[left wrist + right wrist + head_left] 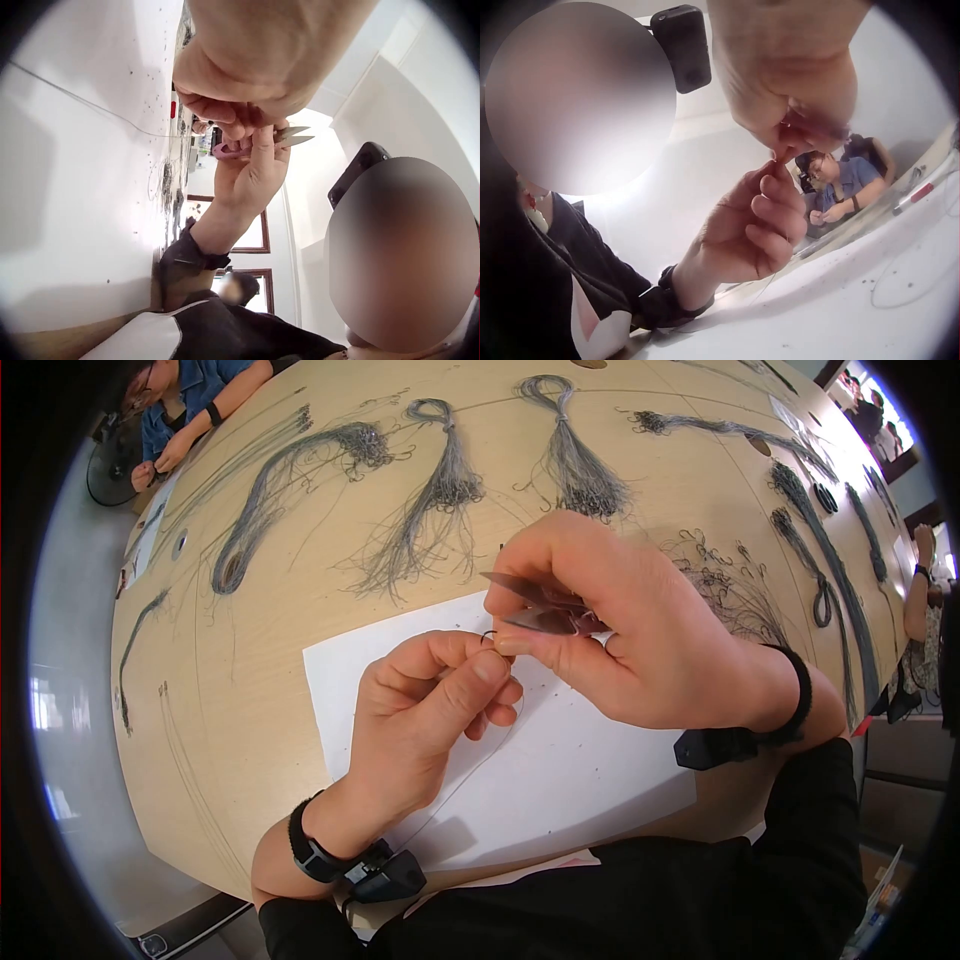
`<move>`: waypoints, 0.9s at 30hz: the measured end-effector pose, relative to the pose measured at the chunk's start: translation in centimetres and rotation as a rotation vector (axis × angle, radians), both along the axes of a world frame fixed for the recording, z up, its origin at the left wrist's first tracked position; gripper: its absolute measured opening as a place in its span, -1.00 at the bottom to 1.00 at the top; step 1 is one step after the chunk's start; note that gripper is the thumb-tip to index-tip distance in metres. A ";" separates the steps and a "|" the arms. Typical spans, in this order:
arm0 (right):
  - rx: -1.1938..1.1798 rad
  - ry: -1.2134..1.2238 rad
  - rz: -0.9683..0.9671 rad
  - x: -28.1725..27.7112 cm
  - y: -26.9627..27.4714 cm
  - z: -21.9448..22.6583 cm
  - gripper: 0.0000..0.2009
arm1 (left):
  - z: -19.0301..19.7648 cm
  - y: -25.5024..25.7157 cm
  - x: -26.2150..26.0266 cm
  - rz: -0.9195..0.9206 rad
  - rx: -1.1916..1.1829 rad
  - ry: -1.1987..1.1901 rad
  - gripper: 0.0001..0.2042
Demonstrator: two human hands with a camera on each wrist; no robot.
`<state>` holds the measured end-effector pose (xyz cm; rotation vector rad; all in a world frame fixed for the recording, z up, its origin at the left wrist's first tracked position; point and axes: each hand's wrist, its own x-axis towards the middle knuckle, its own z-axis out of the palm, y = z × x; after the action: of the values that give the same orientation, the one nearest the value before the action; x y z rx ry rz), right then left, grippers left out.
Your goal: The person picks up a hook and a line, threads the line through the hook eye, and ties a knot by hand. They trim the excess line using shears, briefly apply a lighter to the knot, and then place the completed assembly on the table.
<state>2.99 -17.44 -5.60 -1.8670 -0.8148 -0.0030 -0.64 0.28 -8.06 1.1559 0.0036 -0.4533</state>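
My left hand (410, 705) pinches a small dark fishing hook (487, 635) between thumb and forefinger, over the white paper. From it a thin fishing line (84, 102) trails down across the paper. My right hand (645, 630) grips a pair of small scissors (545, 622) against its palm, blades pointing left past the knuckles. In the left wrist view their pink handle (231, 153) shows between the fingers. The right thumb and fingertip meet the left fingertips right at the hook. In the right wrist view, the fingers hide most of the hook.
White paper (590, 790) with dark specks lies under both hands. Looped bundles of hooked line (585, 470) spread over the table (230, 660), with a loose heap of hooks (725, 585) beyond my right hand. A red-and-white pen (922, 193) lies nearby. Another person (195, 410) sits at far left.
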 end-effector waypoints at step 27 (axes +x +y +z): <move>-0.498 -0.111 -0.131 0.7 -2.5 -0.2 -0.78 | 0.2 -0.4 -0.2 0.094 0.019 0.020 -0.91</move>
<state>3.66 -19.98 -5.76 -2.4057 -0.8176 0.0151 -0.86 -0.09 -7.87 1.1651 0.0792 -0.3822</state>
